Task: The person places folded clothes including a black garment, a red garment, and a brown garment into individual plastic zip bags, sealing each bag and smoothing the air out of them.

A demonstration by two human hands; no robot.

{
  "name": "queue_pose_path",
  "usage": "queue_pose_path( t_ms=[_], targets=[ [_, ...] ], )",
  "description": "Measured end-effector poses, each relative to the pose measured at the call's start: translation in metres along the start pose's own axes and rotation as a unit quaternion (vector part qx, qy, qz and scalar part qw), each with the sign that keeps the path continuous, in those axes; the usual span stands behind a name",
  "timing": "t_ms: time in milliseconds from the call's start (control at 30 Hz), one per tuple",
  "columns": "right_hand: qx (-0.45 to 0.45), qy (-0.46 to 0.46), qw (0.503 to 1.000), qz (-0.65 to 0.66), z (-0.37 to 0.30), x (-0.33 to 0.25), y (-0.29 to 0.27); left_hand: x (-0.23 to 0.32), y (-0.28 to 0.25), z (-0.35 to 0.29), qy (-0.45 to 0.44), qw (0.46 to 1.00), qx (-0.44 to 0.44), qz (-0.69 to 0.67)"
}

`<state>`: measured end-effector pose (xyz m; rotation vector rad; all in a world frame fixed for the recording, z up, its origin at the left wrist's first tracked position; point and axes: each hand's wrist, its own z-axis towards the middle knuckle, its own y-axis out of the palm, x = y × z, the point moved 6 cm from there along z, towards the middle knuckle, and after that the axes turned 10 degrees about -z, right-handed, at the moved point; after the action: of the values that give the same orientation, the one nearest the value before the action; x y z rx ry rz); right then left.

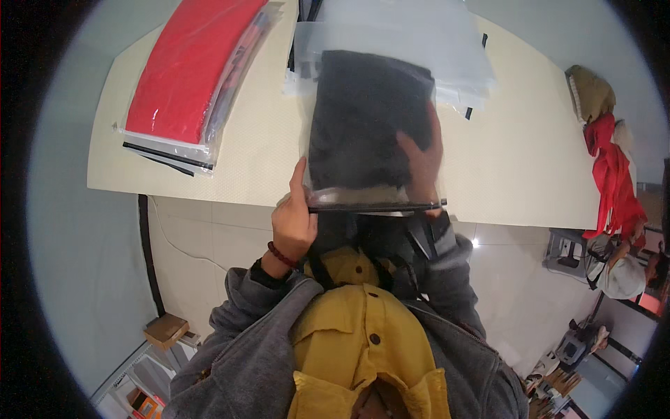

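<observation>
A frosted plastic zip bag with a folded black garment inside lies at the table's near edge, its black-edged mouth toward me. My left hand grips the bag's near left corner, index finger stretched along its side. Through the cloudy film my right hand shows at the garment's right side; it appears to be inside the bag. Its thumb lies over the black fabric, apart from the fingers, which reach along the right edge. A dark red bead bracelet circles my left wrist.
At the left, a stack of bagged garments has a red one on top. Frosted empty bags are piled at the back of the cream table. Red cloth and a brown cloth item hang at the right edge. A grey stool stands below.
</observation>
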<state>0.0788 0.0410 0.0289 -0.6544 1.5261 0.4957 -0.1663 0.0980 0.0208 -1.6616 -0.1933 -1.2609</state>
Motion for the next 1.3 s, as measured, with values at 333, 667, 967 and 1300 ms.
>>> queue_pose_path(
  t_ms=[333,667,967,1300],
  targets=[
    [0.006,-0.223,0.903,-0.368,0.023,-0.023,0.004,-0.008,-0.003,0.01,-0.089,0.991,0.016,-0.098],
    [0.024,0.233,0.963,0.135,-0.089,0.039,-0.014,-0.022,-0.004,0.006,-0.001,0.989,0.098,-0.11],
    [0.125,-0.221,0.888,-0.382,-0.023,-0.031,0.006,-0.043,0.035,-0.013,-0.272,0.817,-0.012,-0.509],
    [-0.061,-0.102,0.701,-0.704,-0.081,-0.034,0.033,-0.015,0.02,-0.003,-0.159,0.9,-0.035,-0.404]
  ],
)
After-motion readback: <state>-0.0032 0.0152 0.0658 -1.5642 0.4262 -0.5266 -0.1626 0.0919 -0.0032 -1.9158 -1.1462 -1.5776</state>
